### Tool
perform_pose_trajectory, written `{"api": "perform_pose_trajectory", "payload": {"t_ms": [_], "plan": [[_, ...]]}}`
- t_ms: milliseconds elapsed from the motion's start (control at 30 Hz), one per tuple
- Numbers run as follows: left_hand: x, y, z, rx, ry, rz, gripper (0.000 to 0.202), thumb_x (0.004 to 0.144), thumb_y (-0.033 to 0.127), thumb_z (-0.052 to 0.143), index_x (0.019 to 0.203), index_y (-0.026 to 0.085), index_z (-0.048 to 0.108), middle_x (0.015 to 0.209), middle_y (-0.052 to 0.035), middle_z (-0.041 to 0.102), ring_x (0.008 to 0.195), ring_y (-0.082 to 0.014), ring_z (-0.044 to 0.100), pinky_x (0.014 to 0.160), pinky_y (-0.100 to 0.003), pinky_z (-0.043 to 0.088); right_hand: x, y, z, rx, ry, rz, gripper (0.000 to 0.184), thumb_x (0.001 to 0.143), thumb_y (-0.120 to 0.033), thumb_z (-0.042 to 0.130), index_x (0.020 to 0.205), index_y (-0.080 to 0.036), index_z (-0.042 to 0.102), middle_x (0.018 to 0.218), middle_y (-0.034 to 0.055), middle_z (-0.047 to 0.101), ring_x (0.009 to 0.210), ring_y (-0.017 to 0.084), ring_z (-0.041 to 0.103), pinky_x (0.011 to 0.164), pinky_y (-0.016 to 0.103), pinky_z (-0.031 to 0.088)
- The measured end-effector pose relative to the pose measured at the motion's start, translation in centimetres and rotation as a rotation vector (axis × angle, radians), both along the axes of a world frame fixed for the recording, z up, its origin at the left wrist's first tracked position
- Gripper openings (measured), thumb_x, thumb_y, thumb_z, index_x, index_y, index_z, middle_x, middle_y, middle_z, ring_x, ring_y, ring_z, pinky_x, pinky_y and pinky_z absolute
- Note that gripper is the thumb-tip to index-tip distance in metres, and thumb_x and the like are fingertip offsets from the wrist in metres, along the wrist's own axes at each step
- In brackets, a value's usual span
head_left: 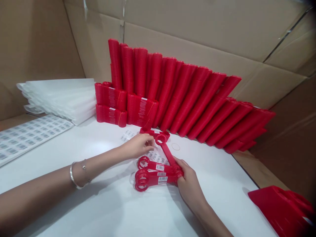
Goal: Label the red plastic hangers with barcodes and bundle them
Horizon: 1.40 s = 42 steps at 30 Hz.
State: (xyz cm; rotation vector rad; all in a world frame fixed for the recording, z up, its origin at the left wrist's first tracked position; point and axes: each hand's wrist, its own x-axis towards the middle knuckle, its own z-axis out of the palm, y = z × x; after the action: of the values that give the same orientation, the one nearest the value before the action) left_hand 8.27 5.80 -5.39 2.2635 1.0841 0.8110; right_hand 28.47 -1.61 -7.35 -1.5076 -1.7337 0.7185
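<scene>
Right-hand grip: the right hand is closed around one end of a fan of red strips, held over the white table; strips could be shed if pressure were eased unevenly.
Left-hand grip: the fingers of the left hand are curled near the forward strip; whether anything is pinched cannot be told.
Ring ends: several are overlapped on the left of the fan; a neighbour could be snagged if one strip were pulled.
Barcode labels: white labels are seen on the lower strips; edges could be scuffed by strips sliding together.
Label sheet: the label sheet is partly covered by the fan and could be creased if pressed upon.
Stacked rows: the red stacks are leaned behind and could be toppled by a knock.
</scene>
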Motion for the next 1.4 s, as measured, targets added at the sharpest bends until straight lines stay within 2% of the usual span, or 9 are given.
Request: {"api": "perform_pose_trajectory", "payload": {"t_ms": [100,167,333,567,733,933,1033,1200,1400], "plan": [[1.2,-1.4,1.3,-0.117,-0.179,-0.072,0.007,0.076,0.021,0.053,0.074,0.017,0.058,0.070,0.0001,0.061,0.065,-0.0124,0.056,0.060,-0.023,0.042,-0.4,-0.4,0.6,-0.024,-0.010,0.015,0.065,0.061,0.002,0.032,0.118,-0.021,0.053,0.096,0.0045,0.058,0.087,0.018,0.054,0.074,0.028,0.045],[2.2,-2.3,1.8,-0.158,-0.264,-0.064,0.008,0.075,0.021,0.053,0.072,0.017,0.058,0.069,0.0000,0.061,0.065,-0.0128,0.057,0.060,-0.024,0.042,-0.8,-0.8,1.2,-0.035,-0.011,0.032,0.063,0.064,0.002,0.032,0.119,-0.022,0.052,0.097,0.0046,0.057,0.086,0.017,0.054,0.072,0.028,0.045],[3.4,-3.5,1.7,-0.234,-0.350,-0.020,0.009,0.075,0.022,0.054,0.070,0.016,0.059,0.067,-0.0012,0.062,0.064,-0.0141,0.058,0.062,-0.026,0.045,-1.3,-1.4,1.9,-0.026,-0.029,0.051,0.062,0.065,0.002,0.033,0.118,-0.024,0.052,0.093,0.0043,0.057,0.082,0.017,0.054,0.069,0.027,0.045],[3.6,-3.6,1.3,-0.208,-0.349,0.011,0.009,0.075,0.022,0.054,0.070,0.017,0.059,0.068,-0.0006,0.062,0.064,-0.0135,0.058,0.062,-0.026,0.044,-1.2,-1.6,2.0,-0.024,-0.034,0.053,0.064,0.064,0.003,0.032,0.120,-0.023,0.051,0.091,0.0041,0.056,0.083,0.017,0.053,0.069,0.027,0.044],[3.7,-3.6,0.8,-0.099,-0.270,0.059,0.009,0.077,0.023,0.052,0.073,0.017,0.058,0.072,-0.0011,0.060,0.068,-0.0146,0.056,0.064,-0.028,0.043,-1.3,-1.8,1.8,-0.014,-0.026,0.055,0.066,0.062,0.003,0.032,0.120,-0.024,0.050,0.086,0.0034,0.055,0.077,0.017,0.053,0.064,0.026,0.046],[3.7,-4.1,0.6,0.314,0.124,0.077,0.013,0.085,0.026,0.043,0.085,0.018,0.053,0.085,-0.0040,0.053,0.080,-0.0185,0.048,0.069,-0.032,0.041,-1.2,-1.9,1.5,-0.014,-0.003,0.088,0.071,0.059,0.004,0.032,0.122,-0.024,0.048,0.093,0.0042,0.054,0.083,0.017,0.053,0.067,0.026,0.047],[3.6,-3.9,0.6,0.447,0.273,0.132,0.020,0.086,0.032,0.041,0.095,0.017,0.051,0.090,-0.0061,0.050,0.080,-0.0201,0.046,0.069,-0.034,0.041,-1.1,-1.9,1.5,-0.016,0.007,0.092,0.071,0.060,0.004,0.032,0.123,-0.024,0.047,0.098,0.0046,0.054,0.086,0.017,0.053,0.069,0.026,0.047],[2.5,-2.6,1.0,0.415,0.129,0.235,0.027,0.085,0.034,0.041,0.106,0.017,0.046,0.097,-0.0069,0.046,0.085,-0.0196,0.048,0.073,-0.034,0.043,-1.4,-2.2,1.6,0.050,-0.003,0.122,0.067,0.064,0.004,0.033,0.122,-0.026,0.047,0.098,0.0036,0.055,0.085,0.016,0.054,0.072,0.026,0.046],[1.6,-2.0,1.6,0.327,-0.182,0.190,0.016,0.086,0.021,0.040,0.098,0.019,0.051,0.097,-0.0040,0.043,0.075,-0.0114,0.049,0.071,-0.026,0.043,-1.1,-2.0,1.7,0.074,-0.006,0.089,0.065,0.066,0.003,0.033,0.123,-0.025,0.048,0.099,0.0035,0.055,0.090,0.016,0.053,0.073,0.024,0.045]]}}
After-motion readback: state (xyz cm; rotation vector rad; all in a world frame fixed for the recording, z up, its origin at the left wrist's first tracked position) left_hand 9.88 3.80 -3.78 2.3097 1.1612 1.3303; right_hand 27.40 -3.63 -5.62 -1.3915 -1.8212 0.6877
